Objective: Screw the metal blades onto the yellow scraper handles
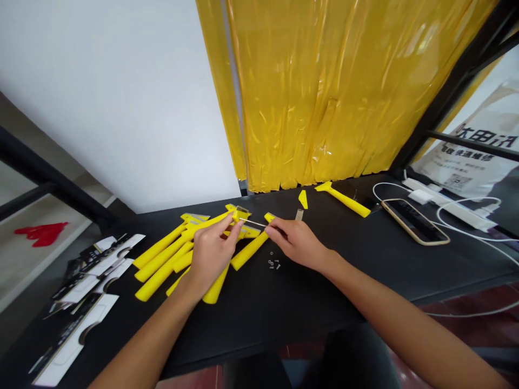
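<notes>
Yellow scraper (236,216), its head raised in our left hand (213,243), is beyond the loose screws (278,265) and to their left. We pinch that head between the left thumb and fingers. Our right hand (298,240), just right of the screws, has its fingers closed around a thin screwdriver (253,222), whose handle is mostly hidden in the grip.

The shaft reaches across to the scraper head, so we judge the step in hand to be working a screw there; whether we are tightening or loosening it, we cannot tell. Other yellow scrapers (162,258) lie heaped on the black tabletop (316,302), left of the screws, while a yellow cover piece (303,200) and a small blade (299,214) lie beyond them to the right.

Our next move seems to call for the tip seated squarely, the left fingers bracing the head against twist, and the right fingers alone turning. A slip could send the tip towards our left thumb.
</notes>
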Action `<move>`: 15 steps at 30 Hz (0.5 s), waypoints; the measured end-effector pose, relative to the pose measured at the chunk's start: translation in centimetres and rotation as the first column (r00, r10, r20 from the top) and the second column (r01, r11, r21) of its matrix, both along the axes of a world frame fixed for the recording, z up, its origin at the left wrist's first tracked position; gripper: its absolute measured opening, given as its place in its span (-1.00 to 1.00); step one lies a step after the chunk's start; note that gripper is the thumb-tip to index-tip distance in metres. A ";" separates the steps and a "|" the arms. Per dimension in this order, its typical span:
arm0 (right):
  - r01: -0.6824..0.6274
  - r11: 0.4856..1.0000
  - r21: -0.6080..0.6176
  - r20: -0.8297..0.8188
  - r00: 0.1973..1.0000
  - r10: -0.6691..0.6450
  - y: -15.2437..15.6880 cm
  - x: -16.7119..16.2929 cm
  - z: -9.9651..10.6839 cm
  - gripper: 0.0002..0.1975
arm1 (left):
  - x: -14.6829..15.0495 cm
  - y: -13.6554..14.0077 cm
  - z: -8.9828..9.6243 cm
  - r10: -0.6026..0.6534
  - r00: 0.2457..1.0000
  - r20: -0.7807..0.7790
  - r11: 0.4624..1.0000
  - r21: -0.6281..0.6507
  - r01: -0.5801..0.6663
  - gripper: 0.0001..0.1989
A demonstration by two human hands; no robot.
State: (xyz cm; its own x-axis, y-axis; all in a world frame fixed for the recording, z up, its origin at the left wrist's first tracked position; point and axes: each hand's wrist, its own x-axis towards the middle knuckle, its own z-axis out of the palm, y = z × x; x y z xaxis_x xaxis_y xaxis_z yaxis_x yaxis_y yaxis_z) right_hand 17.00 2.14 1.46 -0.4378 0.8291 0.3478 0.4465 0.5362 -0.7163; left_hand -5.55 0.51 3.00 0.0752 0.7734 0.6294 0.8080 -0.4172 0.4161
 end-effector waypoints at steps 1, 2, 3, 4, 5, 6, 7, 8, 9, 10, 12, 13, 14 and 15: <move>0.003 0.998 0.070 0.057 0.998 -0.007 0.0 0.0 -0.1 -0.67 | 0.1 0.0 0.1 0.002 1.000 0.005 1.000 -0.026 -0.001 -0.76; -0.007 0.995 0.101 0.085 0.996 -0.001 -0.1 0.1 -0.1 -0.69 | 0.1 -0.1 0.1 0.001 1.000 0.014 0.999 -0.039 -0.001 -0.76; -0.023 0.995 0.098 0.078 0.997 0.015 -0.1 0.0 -0.1 -0.69 | 0.2 -0.2 0.1 -0.002 1.000 0.025 0.999 -0.038 0.003 -0.76; -0.043 0.997 0.062 0.037 0.998 0.041 -0.1 0.0 -0.2 -0.67 | 0.3 -0.3 0.1 -0.006 0.999 0.042 1.000 -0.027 0.007 -0.76; -0.070 0.997 -0.009 -0.032 0.997 0.070 -0.1 -0.1 -0.2 -0.63 | 0.3 -0.4 0.1 -0.010 0.998 0.065 1.000 -0.015 0.011 -0.76; -0.109 0.988 -0.110 -0.120 0.988 0.095 -0.1 -0.2 -0.2 -0.60 | 0.4 -0.4 0.0 -0.013 0.995 0.095 1.000 -0.009 0.014 -0.76; -0.159 0.960 -0.229 -0.212 0.971 0.110 0.0 -0.3 -0.2 -0.58 | 0.4 -0.5 -0.1 -0.015 0.992 0.126 1.000 -0.013 0.017 -0.76; -0.211 0.913 -0.348 -0.293 0.950 0.108 0.0 -0.3 -0.2 -0.57 | 0.4 -0.4 -0.2 -0.021 0.987 0.160 0.999 -0.028 0.026 -0.76; -0.255 0.856 -0.449 -0.354 0.931 0.092 0.0 -0.4 -0.2 -0.56 | 0.3 -0.3 -0.3 -0.032 0.980 0.198 0.998 -0.052 0.043 -0.76; -0.284 0.807 -0.518 -0.388 0.918 0.075 0.1 -0.4 -0.1 -0.56 | 0.3 -0.2 -0.5 -0.044 0.970 0.241 0.995 -0.079 0.065 -0.77; -0.284 0.792 -0.540 -0.385 0.920 0.068 0.2 -0.2 0.0 -0.56 | 0.2 0.3 -0.6 -0.078 0.933 0.351 0.982 -0.133 0.133 -0.80; -0.259 0.829 -0.496 -0.352 0.933 0.081 0.3 -0.1 0.1 -0.56 | 0.2 0.5 -0.6 -0.101 0.902 0.420 0.969 -0.164 0.185 -0.81; -0.224 0.879 -0.421 -0.305 0.948 0.096 0.4 0.2 0.2 -0.56 | 0.1 0.8 -0.6 -0.119 0.861 0.495 0.949 -0.197 0.245 -0.81; -0.186 0.925 -0.332 -0.256 0.961 0.102 0.6 0.5 0.3 -0.56 | 0.1 1.0 -0.4 -0.128 0.812 0.569 0.921 -0.234 0.310 -0.79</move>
State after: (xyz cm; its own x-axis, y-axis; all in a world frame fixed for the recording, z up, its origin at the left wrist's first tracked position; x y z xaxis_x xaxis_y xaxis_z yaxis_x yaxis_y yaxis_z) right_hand 17.46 2.69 1.74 -0.5047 0.8497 0.1528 0.1842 0.2789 -0.9425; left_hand -5.49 1.48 2.60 -0.0105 0.9339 0.3575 0.3209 -0.3354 0.8857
